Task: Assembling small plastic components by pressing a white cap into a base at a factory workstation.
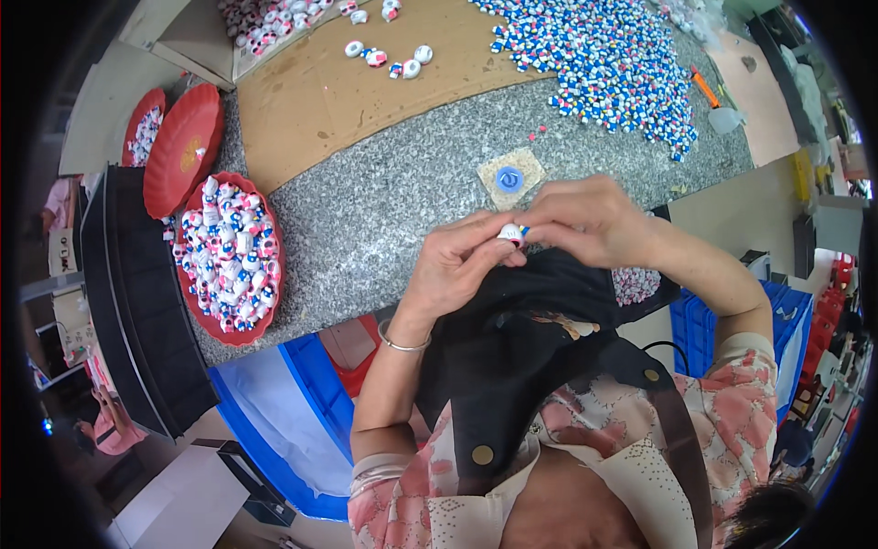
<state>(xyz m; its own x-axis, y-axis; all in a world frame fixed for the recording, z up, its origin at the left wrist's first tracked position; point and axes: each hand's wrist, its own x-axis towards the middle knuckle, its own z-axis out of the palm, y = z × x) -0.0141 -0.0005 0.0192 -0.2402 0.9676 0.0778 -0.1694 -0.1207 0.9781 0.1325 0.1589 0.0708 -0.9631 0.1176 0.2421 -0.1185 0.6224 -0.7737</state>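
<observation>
My left hand [450, 267] pinches a small white rounded toy-like piece [508, 234] between thumb and fingers, over the table's near edge. My right hand [593, 220] meets it from the right, its thumb and fingers closed on a tiny blue piece [524, 231] that touches or nearly touches the white one. Fingertips hide part of both. Just beyond my hands, a round blue cap [509, 178] sits on a tan square pad [487, 170] on the speckled grey table [366, 210].
A scalloped red tray [240, 339] heaped with white, blue and pink pieces stands at left, near another red tray [165, 183]. Tiny blue-and-white pieces [604, 69] pile up at far right. Several white pieces [422, 54] lie on cardboard [311, 119]. An orange-handled tool [704, 87] lies beyond.
</observation>
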